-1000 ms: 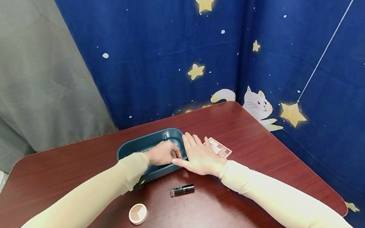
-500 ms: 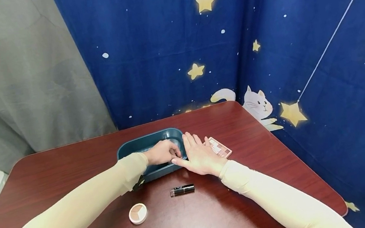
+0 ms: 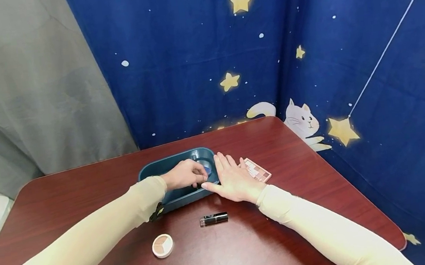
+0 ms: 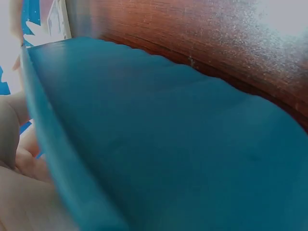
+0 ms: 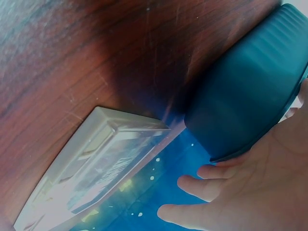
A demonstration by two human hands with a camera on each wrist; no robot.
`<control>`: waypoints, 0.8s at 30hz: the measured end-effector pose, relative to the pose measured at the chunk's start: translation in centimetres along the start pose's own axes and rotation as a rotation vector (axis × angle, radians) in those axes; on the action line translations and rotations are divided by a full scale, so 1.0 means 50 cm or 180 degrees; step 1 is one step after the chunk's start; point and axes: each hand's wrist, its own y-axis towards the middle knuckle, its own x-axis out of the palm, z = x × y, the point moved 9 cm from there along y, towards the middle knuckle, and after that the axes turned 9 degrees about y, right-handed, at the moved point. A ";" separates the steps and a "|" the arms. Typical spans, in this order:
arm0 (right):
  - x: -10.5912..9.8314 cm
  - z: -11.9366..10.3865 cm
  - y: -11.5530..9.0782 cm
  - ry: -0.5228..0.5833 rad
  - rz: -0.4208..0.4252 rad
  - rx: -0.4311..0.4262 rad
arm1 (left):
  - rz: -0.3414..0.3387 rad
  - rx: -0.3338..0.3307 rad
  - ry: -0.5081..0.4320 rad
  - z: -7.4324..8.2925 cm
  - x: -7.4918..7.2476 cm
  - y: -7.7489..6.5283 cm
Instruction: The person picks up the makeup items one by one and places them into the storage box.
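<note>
A deep teal plastic tub (image 3: 168, 164) stands on the table. My left hand (image 3: 186, 174) reaches over its near left side, with bent fingers low inside it. In the left wrist view the tub's wall (image 4: 168, 130) covers much of that hand, and I cannot tell whether the fingers hold anything. A small blue patch (image 3: 207, 170) shows inside the tub, just right of those fingertips. My right hand (image 3: 236, 182) rests against the tub's right end, fingers extended and thumb spread along the near rim. Beside it lies an eyeshadow palette (image 3: 258, 171), partly covered by that hand.
Nearer to me, a black lipstick tube (image 3: 213, 219) lies on the dark red table (image 3: 288, 229). A round three-section makeup compact (image 3: 162, 246) sits to its left. Behind the table hang a grey curtain (image 3: 32, 92) and a blue starry one (image 3: 188, 64).
My left hand has drawn back slightly to the left inside the tub, uncovering the blue patch. The right hand stays against the tub's end. The view has shifted a little.
</note>
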 end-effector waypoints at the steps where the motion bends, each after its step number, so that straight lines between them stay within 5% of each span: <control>1: 0.001 0.000 0.000 0.0005 -0.0007 0.0001 | 0.0010 -0.0009 -0.0003 -0.001 -0.001 -0.002; 24: -0.002 0.001 -0.001 0.0045 0.0003 0.0031 | 0.0506 0.0066 0.0196 0.027 -0.062 -0.087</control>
